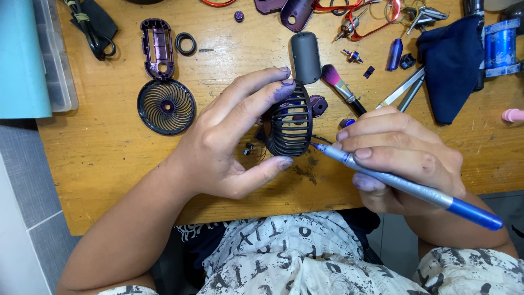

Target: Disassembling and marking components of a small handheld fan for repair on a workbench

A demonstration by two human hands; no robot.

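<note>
Fan cage (289, 128) pinched in left hand (229, 147); right hand (404, 158) grips blue screwdriver (404, 186) at its rim.

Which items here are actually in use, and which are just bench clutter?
In use:
- black fan cage, held by left hand
- blue-handled tool in right hand, tip at the cage

Lying about:
- round black grille
- purple housing piece
- black ring
- makeup brush
- dark blue cloth
- tweezers

From my remote feed I find no labels, signs or screens; the only container is a clear plastic organiser box (54, 54) at the workbench's (109, 164) far-left edge.
</note>
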